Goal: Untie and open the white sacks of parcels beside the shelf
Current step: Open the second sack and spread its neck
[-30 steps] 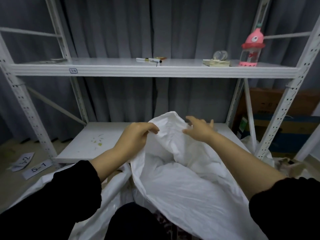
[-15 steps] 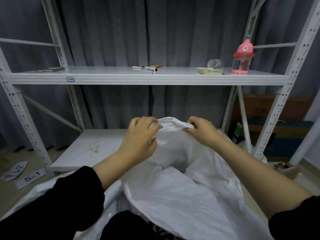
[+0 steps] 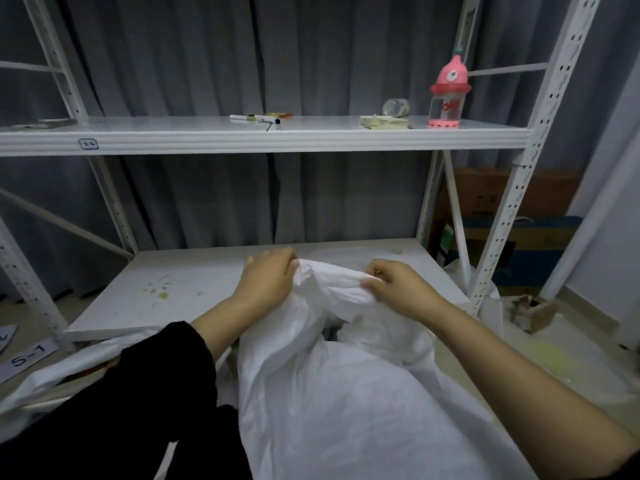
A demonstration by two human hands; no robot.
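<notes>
A large white woven sack (image 3: 346, 403) stands in front of me, against the lower shelf. Its mouth is bunched at the top, with a small dark gap showing just below the rim. My left hand (image 3: 268, 277) grips the left side of the rim, fingers curled over the cloth. My right hand (image 3: 394, 282) pinches the right side of the rim. A second white sack (image 3: 79, 362) lies flat on the floor to the left, partly under my left sleeve.
The white metal shelf (image 3: 263, 140) fills the view; its upper board holds a marker (image 3: 254, 118), a paper pad (image 3: 384, 122) and a pink bottle (image 3: 446, 95). Paper labels (image 3: 27, 358) lie on the floor at left. Cardboard boxes (image 3: 505, 216) stand at right.
Both hands closed on the sack's rim and pulled it down and towards me. The right hand went from open above the cloth to pinching it.
</notes>
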